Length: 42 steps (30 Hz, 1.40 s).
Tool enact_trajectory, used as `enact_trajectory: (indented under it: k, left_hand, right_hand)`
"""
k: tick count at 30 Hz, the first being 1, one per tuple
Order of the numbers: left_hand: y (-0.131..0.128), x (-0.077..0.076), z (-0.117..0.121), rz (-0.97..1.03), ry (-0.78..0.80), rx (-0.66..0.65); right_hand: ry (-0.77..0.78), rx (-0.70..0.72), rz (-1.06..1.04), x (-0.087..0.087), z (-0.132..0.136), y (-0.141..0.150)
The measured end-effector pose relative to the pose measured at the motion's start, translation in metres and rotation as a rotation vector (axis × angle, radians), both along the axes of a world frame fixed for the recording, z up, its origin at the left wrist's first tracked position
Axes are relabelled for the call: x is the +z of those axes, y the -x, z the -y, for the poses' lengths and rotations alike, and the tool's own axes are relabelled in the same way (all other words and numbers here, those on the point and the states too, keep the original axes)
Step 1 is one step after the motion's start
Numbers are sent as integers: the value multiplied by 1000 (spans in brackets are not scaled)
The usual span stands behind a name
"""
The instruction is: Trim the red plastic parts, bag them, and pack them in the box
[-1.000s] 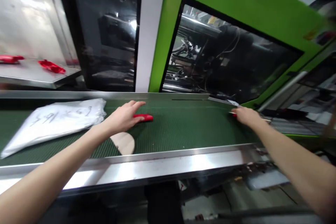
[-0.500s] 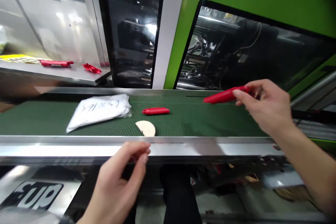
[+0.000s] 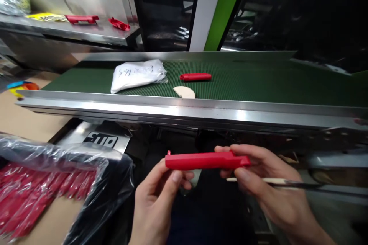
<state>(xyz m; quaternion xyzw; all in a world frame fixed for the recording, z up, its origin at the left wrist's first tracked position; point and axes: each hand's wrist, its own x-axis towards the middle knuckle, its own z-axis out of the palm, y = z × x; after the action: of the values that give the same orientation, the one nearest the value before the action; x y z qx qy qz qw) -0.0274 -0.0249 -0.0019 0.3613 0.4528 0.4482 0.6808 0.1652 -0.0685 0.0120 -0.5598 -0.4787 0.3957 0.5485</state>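
A long red plastic part (image 3: pixel 198 160) is held level between my two hands, in front of the conveyor. My left hand (image 3: pixel 161 191) pinches its left end between thumb and fingers. At its stepped right end, my right hand (image 3: pixel 267 187) grips with the thumb below and fingers behind. A thin pale stick (image 3: pixel 271 180) shows by the right hand; whether the hand holds it I cannot tell. Another red plastic part (image 3: pixel 196 77) lies on the green conveyor belt (image 3: pixel 244 80), beside a cream half-disc (image 3: pixel 184 92) at the near rail.
A white plastic packet (image 3: pixel 138 75) with handwriting lies on the belt. The metal rail (image 3: pixel 218 113) runs between me and it. At lower left, a plastic-lined box (image 3: pixel 97 183) holds many red parts. Two red pieces (image 3: pixel 82 19) rest on a metal shelf (image 3: pixel 115 35).
My right hand has brought the red part from above the belt down in front of me. My left hand has closed on its other end. The view has tilted down and shifted.
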Motion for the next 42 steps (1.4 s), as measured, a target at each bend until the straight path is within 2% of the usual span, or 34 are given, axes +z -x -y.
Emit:
enact_trajectory:
  k: [2, 7, 12, 18, 24, 32, 37, 40, 42]
  left_hand:
    - [4, -5, 3, -18, 38, -9]
    - [8, -8, 8, 10, 69, 6]
    - [9, -10, 8, -3, 53, -2]
    - [8, -13, 6, -35, 69, 22]
    - [4, -11, 3, -42, 68, 96]
    - [3, -8, 4, -5, 39, 131]
    - [0, -9, 3, 200, 123, 110]
    - [-5, -6, 0, 334, 180, 77]
    - [-7, -5, -2, 372, 210, 56]
  right_hand:
    - [37, -3, 35, 2, 4, 3]
    - [35, 105, 69, -4, 4, -2]
    - [35, 126, 51, -12, 1, -9]
    - [4, 153, 144, -11, 2, -9]
    - [-81, 188, 162, -12, 1, -7]
    - [-109, 227, 183, -12, 5, -10]
    - [-139, 103, 320, -15, 9, 15]
    - [-218, 203, 372, -15, 10, 37]
    - [-207, 272, 341, -14, 7, 48]
